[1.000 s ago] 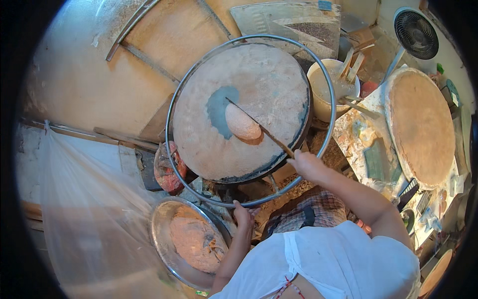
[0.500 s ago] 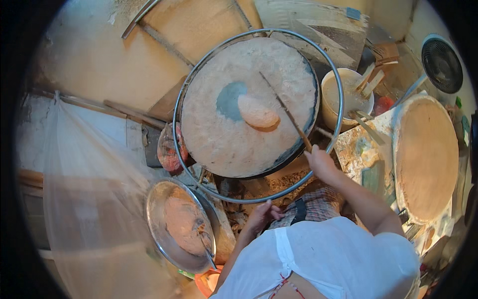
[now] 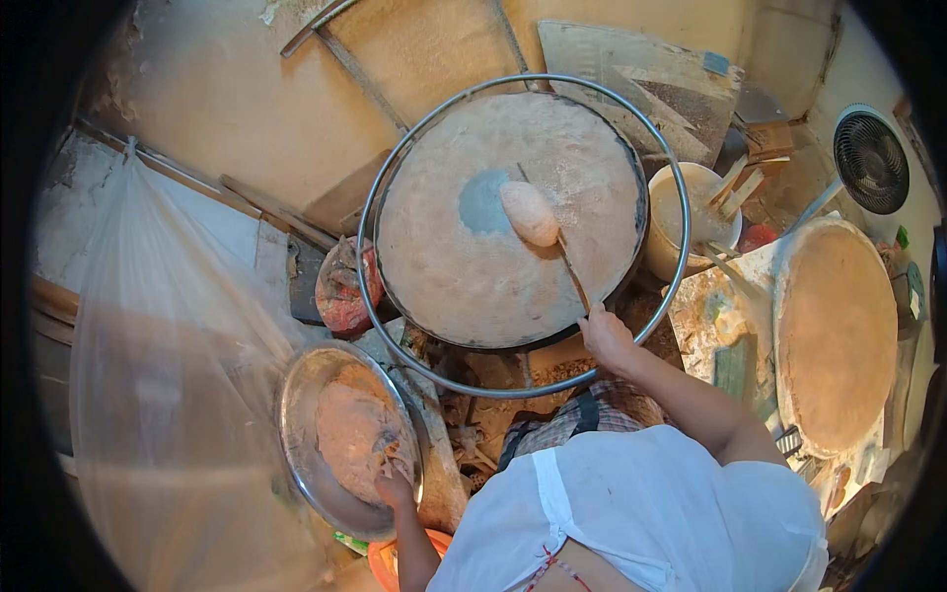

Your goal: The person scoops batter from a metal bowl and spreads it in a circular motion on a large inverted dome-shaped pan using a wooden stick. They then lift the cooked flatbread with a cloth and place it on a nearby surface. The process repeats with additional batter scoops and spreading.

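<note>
My right hand (image 3: 605, 333) grips a thin stick (image 3: 574, 276) over a round flat plate (image 3: 434, 286) coated in pale batter-like material around a blue-grey patch. The stick runs behind or under an oval, pinkish, dough-like lump (image 3: 529, 212) near the middle. A metal ring (image 3: 533, 391) circles the plate. My left hand (image 3: 393, 481) is closed on a utensil in a steel basin (image 3: 296, 444), at lower left, which holds pinkish mixture (image 3: 345, 424); the utensil's working end is hard to make out.
A cream bucket (image 3: 666, 247) with wooden slats and a fan (image 3: 870, 158) stand at right, above a round tan board (image 3: 838, 335) on a cluttered surface. A red bag (image 3: 340, 296) lies left of the ring. Sheer plastic sheeting (image 3: 168, 375) hangs at left; an orange container (image 3: 385, 557) is below the basin.
My left hand has left the ring and moved down-left into the basin, onto the utensil. My right hand has shifted; the stick now runs behind or under the lump instead of across or beside it.
</note>
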`<state>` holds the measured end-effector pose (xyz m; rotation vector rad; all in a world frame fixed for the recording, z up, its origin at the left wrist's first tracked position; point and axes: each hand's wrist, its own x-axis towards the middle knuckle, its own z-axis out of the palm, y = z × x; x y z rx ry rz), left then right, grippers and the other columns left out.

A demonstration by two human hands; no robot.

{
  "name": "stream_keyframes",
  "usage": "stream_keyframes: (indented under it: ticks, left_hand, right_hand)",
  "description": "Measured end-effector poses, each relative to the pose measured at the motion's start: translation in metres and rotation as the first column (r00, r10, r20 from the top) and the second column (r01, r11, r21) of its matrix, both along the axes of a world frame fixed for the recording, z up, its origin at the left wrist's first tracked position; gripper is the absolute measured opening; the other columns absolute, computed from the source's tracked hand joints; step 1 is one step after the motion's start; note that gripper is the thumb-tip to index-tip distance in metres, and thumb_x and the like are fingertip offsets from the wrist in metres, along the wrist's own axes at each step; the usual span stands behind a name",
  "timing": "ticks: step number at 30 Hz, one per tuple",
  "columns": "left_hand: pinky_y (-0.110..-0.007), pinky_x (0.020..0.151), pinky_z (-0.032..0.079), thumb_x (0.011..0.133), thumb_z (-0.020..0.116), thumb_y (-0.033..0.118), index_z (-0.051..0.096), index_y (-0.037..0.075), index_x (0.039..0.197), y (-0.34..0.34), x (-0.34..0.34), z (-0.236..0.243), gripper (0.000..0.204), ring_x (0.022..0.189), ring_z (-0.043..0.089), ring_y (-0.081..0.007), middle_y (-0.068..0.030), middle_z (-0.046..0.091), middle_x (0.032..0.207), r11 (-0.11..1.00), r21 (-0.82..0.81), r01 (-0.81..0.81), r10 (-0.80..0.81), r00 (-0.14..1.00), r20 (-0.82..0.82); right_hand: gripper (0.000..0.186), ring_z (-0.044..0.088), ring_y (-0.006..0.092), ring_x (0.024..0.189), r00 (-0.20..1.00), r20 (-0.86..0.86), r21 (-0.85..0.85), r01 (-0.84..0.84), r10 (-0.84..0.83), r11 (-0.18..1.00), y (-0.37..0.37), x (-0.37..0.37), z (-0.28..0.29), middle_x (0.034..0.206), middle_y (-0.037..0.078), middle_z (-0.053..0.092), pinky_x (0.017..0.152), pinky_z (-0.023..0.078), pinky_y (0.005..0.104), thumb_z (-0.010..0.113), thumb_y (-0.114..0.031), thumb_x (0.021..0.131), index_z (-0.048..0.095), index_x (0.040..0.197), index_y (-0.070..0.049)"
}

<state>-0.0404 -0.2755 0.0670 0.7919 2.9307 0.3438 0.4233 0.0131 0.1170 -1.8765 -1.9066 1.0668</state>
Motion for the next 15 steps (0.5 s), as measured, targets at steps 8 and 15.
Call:
stream_keyframes:
  ticks: [8, 15]
  left_hand:
    - [-0.047, 0.085, 0.048, 0.086, 0.05, 0.012, 0.057, -0.003, 0.115, -0.032, -0.052, -0.048, 0.034, 0.099, 0.06, -0.0413, -0.0248, 0.063, 0.105, 0.991, -0.135, 0.008, 0.02, 0.979, 0.204]
    - [-0.044, 0.06, 0.053, 0.086, 0.057, 0.008, 0.056, -0.009, 0.111, -0.042, -0.098, -0.038, 0.031, 0.08, 0.066, -0.03, -0.0224, 0.065, 0.089, 0.915, -0.335, -0.227, 0.334, 0.89, 0.31]
  right_hand:
    - [0.036, 0.061, 0.0469, 0.081, 0.981, 0.181, 0.218, 0.03, -0.071, 0.975, -0.003, 0.049, -0.035, 0.083, 0.032, 0.061, 0.067, 0.049, 0.0504, 0.053, -0.028, 0.092, 0.049, 0.094, 0.008]
    - [0.037, 0.062, 0.0446, 0.08, 0.996, 0.003, 0.091, 0.092, -0.093, 0.992, -0.012, -0.007, 0.007, 0.083, 0.029, 0.063, 0.069, 0.05, 0.0503, 0.051, -0.032, 0.094, 0.05, 0.095, 0.005]
